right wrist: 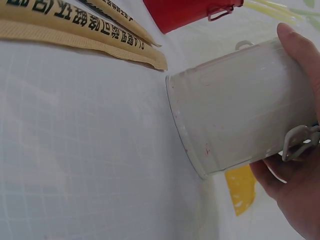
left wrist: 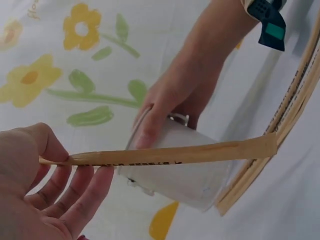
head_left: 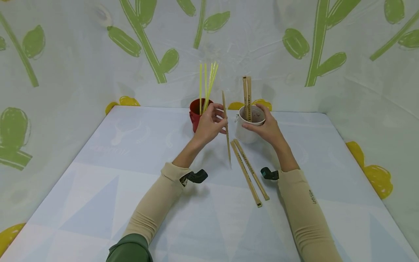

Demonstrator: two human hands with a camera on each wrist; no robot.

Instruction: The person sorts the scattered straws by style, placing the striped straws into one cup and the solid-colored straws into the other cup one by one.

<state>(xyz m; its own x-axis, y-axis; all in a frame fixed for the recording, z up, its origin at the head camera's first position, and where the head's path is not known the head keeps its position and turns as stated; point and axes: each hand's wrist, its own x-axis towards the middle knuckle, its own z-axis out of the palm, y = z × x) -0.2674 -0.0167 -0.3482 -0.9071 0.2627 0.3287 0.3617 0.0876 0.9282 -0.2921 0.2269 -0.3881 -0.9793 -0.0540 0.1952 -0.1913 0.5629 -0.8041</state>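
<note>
Left hand (head_left: 209,125) is pinching a paper-wrapped wooden chopstick pair (head_left: 226,125) upright, fingers (left wrist: 75,187) clamped on it, just left of the white metal bucket (head_left: 247,129). Right hand (head_left: 266,127) is gripping that bucket's rim. Two more wrapped chopsticks (head_left: 250,173) are lying on the counter (head_left: 98,182); a red bucket with yellow straws (head_left: 198,112) is standing behind.

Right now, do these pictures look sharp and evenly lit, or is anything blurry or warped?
Head view: soft even light, faint shadows under the forearms, walls bowed by the wide lens. Left wrist view: the left hand close up is soft, the wrapped stick clearer. Right wrist view: the white cup is sharp, the cloth bright and washed out.
</note>
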